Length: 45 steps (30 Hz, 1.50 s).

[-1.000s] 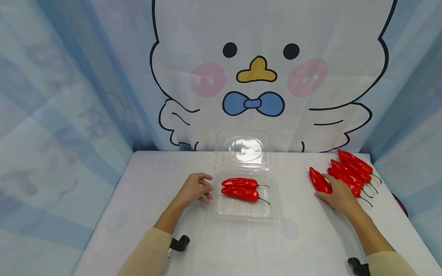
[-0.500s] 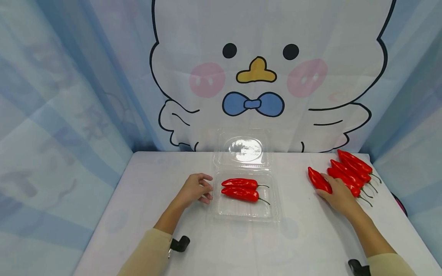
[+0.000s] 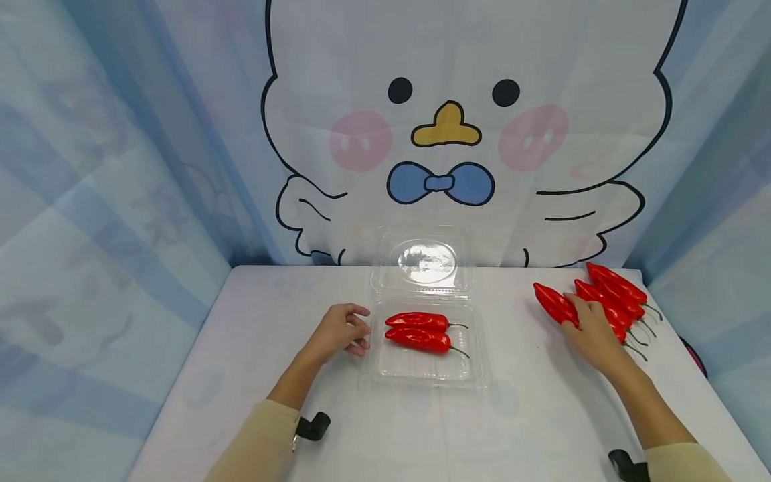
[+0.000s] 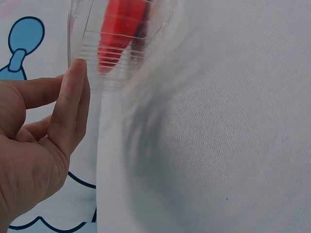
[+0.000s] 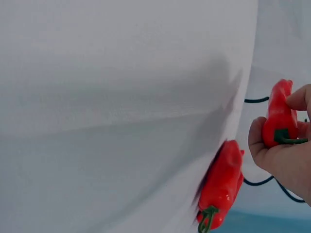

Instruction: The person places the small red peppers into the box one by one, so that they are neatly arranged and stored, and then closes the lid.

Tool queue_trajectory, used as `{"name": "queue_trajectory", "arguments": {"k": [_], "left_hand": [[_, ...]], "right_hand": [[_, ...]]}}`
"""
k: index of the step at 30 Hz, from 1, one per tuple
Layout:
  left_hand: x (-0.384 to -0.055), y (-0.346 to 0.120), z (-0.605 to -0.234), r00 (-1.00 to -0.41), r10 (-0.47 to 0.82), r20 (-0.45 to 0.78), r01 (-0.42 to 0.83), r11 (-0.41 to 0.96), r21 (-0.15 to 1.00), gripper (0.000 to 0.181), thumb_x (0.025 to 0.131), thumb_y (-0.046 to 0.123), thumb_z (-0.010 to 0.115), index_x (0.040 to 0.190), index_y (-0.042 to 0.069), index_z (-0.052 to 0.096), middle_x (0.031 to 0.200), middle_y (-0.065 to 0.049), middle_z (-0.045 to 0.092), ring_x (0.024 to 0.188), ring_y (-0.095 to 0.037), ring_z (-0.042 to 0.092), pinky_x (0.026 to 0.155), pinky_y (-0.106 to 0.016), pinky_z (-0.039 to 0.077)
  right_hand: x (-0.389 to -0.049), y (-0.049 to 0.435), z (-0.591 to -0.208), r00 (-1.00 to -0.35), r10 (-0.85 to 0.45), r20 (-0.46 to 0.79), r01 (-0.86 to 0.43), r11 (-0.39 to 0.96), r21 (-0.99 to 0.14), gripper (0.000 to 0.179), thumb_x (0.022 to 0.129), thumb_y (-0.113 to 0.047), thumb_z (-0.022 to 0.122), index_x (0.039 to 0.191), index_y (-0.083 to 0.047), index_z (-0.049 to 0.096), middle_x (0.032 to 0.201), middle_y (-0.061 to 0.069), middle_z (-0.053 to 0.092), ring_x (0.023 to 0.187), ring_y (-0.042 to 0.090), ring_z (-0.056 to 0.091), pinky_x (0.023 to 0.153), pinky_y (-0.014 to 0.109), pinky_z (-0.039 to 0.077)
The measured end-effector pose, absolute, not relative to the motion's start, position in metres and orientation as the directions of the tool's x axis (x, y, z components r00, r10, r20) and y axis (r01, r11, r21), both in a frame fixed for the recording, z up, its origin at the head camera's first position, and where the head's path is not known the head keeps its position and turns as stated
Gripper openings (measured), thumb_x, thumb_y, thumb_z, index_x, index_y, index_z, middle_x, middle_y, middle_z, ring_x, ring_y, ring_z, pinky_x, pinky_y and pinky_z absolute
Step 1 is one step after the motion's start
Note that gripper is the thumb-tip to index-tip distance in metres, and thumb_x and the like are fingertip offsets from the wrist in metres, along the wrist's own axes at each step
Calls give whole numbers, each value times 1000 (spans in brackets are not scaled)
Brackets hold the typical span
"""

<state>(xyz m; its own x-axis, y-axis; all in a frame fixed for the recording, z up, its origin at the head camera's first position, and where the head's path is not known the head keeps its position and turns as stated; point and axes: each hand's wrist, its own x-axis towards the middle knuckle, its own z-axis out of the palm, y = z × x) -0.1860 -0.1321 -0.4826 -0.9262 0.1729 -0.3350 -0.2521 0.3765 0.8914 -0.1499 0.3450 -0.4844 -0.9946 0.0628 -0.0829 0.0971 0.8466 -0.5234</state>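
My right hand (image 3: pixel 593 338) grips a red chili pepper (image 3: pixel 554 304) at the right of the table. In the right wrist view the held pepper (image 5: pixel 280 114) sits between thumb and fingers, lifted off the table, its green stem toward the palm. Two more red peppers (image 3: pixel 419 339) lie side by side in a clear plastic clamshell box (image 3: pixel 427 375), whose lid (image 3: pixel 424 231) stands raised behind. At the box's left side is my left hand (image 3: pixel 338 329), fingers loosely bent and holding nothing. Its fingertips are close to the box wall (image 4: pixel 87 29); contact is uncertain.
Several red peppers (image 3: pixel 620 288) lie grouped at the table's back right corner, partly hidden by my right hand. A white cloth covers the table (image 3: pixel 289 442). A printed curtain (image 3: pixel 446 221) hangs along its back edge.
My right hand has lifted the pepper and shifted it slightly back and left, away from the group. The left hand and the box have stayed put.
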Motion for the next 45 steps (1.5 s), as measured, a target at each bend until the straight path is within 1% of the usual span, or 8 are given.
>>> {"name": "queue_trajectory", "arguments": {"k": [6, 11, 17, 20, 27, 34, 39, 45], "left_hand": [[-186, -132, -482, -925, 165, -343, -260, 382, 887, 38, 96, 4, 71, 132, 2, 62, 96, -15, 68, 64, -18, 72, 60, -31, 64], [-186, -132, -482, -925, 160, -345, -264, 385, 884, 38, 96, 4, 71, 132, 2, 62, 96, -15, 69, 64, -19, 72, 60, -31, 64], [-186, -131, -480, -924, 157, -349, -267, 390, 881, 38, 95, 5, 72, 132, 3, 62, 97, -15, 69, 65, -19, 73, 60, -31, 64], [-186, -131, -479, -924, 156, -350, -268, 389, 881, 38, 96, 5, 72, 133, 3, 62, 98, -15, 69, 65, -19, 72, 61, -31, 64], [-187, -130, -479, -923, 154, -353, -271, 391, 880, 38, 96, 4, 71, 133, 1, 62, 100, -17, 69, 65, -19, 72, 60, -31, 64], [-185, -130, -480, -919, 145, -367, -286, 394, 873, 38, 96, 5, 71, 133, 2, 62, 97, -15, 69, 64, -20, 72, 60, -31, 64], [-185, -130, -478, -920, 145, -365, -285, 394, 874, 39, 96, 5, 72, 133, 2, 62, 96, -15, 68, 65, -20, 72, 60, -31, 64], [-187, -131, -481, -921, 148, -361, -280, 395, 875, 38, 96, 5, 71, 133, 2, 62, 98, -16, 68, 65, -19, 73, 60, -31, 64]], "right_hand": [[-150, 337, -471, -999, 35, 0, 30, 854, -519, 80, 90, -8, 69, 156, 9, 26, 145, 39, 31, 126, 57, 37, 89, 73, 55], [-149, 330, -459, -998, -7, 65, -39, 863, -504, 80, 88, -7, 74, 154, 5, 32, 145, 36, 35, 125, 56, 39, 87, 72, 56], [-146, 319, -446, -986, -51, 160, -123, 868, -482, 82, 81, -6, 82, 152, 0, 40, 142, 31, 44, 123, 53, 45, 85, 71, 57], [-146, 313, -440, -980, -73, 185, -153, 870, -469, 83, 79, -6, 84, 151, 0, 43, 142, 31, 47, 123, 52, 47, 85, 71, 57], [-145, 297, -426, -966, -146, 212, -230, 859, -457, 80, 77, -3, 86, 147, 0, 47, 138, 28, 52, 117, 46, 53, 84, 67, 60], [-144, 282, -419, -963, -193, 191, -261, 849, -459, 79, 76, -7, 90, 145, -3, 51, 138, 25, 55, 117, 45, 57, 84, 63, 62], [-145, 277, -417, -943, -260, 208, -327, 840, -432, 78, 75, -10, 91, 143, -4, 53, 135, 23, 58, 115, 42, 60, 83, 58, 63], [-147, 266, -413, -924, -329, 196, -382, 816, -434, 75, 76, -11, 91, 140, -5, 55, 131, 19, 62, 110, 36, 65, 83, 53, 65]]}}
